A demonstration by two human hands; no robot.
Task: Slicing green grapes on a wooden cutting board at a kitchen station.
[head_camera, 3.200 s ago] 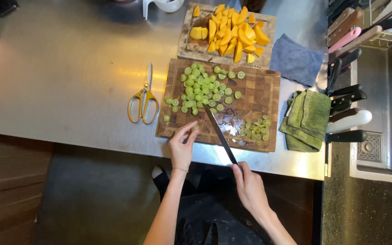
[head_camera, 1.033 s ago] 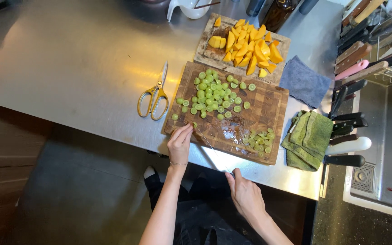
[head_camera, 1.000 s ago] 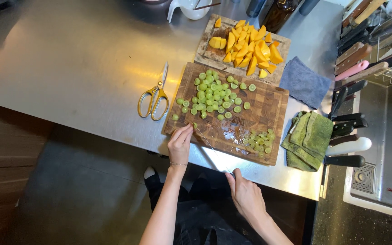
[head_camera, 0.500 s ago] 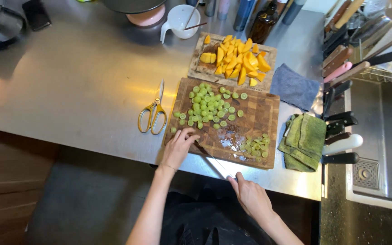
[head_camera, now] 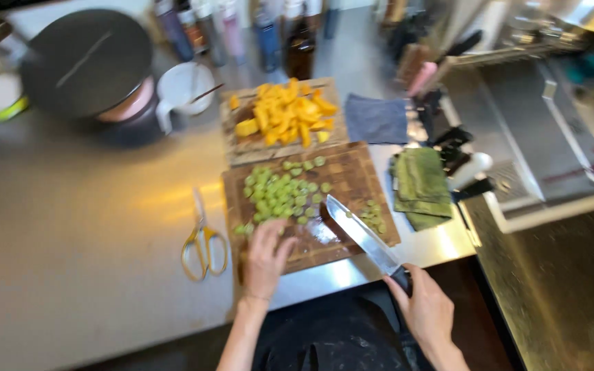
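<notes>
My right hand (head_camera: 426,310) is wrapped around the knife (head_camera: 364,235) handle, off the near edge of the counter (head_camera: 70,261). The blade runs up and left from it over the board (head_camera: 342,180), tip pointing between the two grape lots. My left hand (head_camera: 267,255) lies flat on the board's near left edge, fingers loose, holding nothing, touching the big pile of grape halves (head_camera: 278,196). The small grape bunch (head_camera: 372,214) sits just right of the blade, so that's nearer my knife hand. Scissors (head_camera: 203,242) lie left of the board, green cloth (head_camera: 419,185) to the right, mango board (head_camera: 280,118) behind. Nothing's blocking the blade.
</notes>
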